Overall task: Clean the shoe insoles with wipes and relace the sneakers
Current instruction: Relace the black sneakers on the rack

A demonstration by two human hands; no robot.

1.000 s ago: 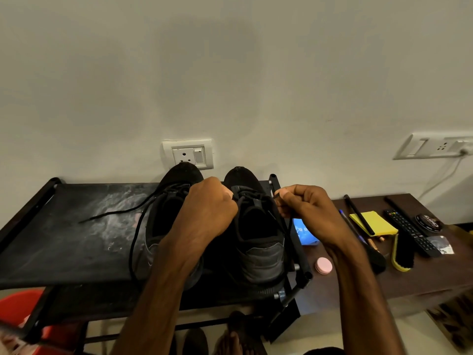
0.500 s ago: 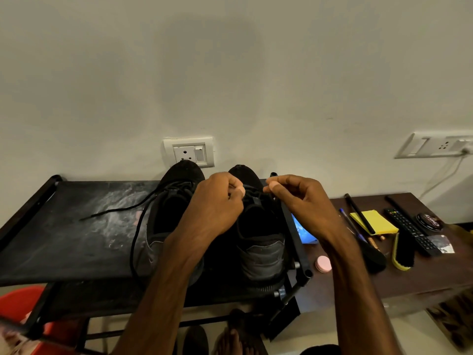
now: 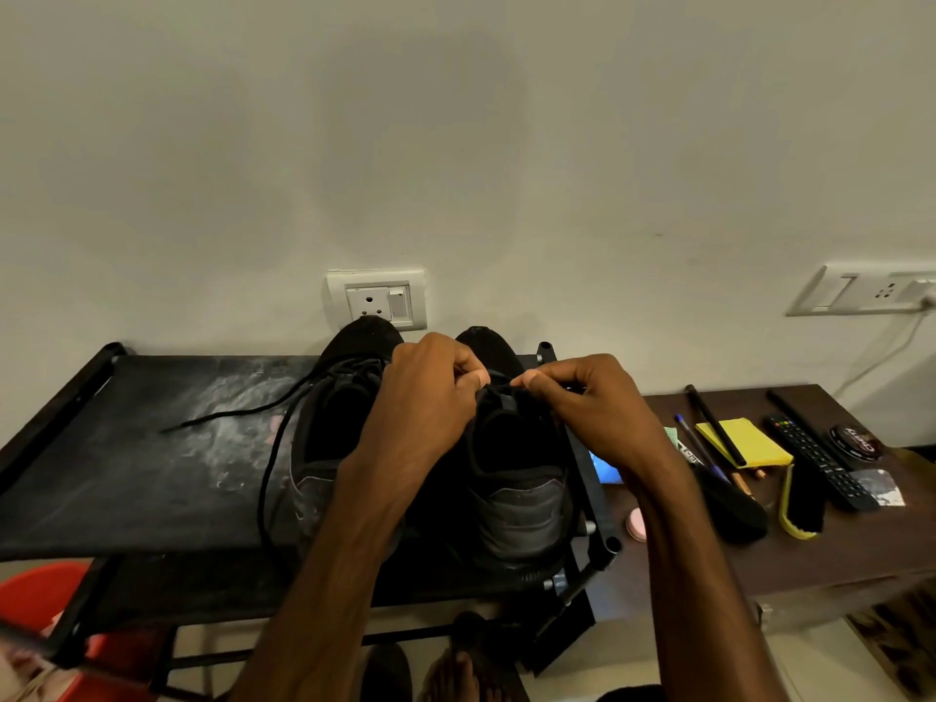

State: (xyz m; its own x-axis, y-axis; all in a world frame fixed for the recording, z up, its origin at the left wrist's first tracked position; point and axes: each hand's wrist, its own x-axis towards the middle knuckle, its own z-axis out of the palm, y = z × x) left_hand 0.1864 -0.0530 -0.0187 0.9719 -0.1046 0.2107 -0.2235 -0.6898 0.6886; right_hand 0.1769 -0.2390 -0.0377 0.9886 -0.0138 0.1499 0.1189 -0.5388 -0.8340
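bare foot (image 3: 451, 671) down on the floor, forearms reaching up over the black rack (image 3: 126, 478). two black sneakers side by side on its top shelf, heels toward us. left hand (image 3: 425, 397) and right hand (image 3: 587, 412) meet over the right sneaker (image 3: 521, 499), fingers curled tight, each pinching what looks like the lace (image 3: 499, 391) near the tongue, dark on dark. the left sneaker (image 3: 329, 448) trails a loose lace (image 3: 228, 418) across the shelf. wall socket (image 3: 377, 298) behind the toes.
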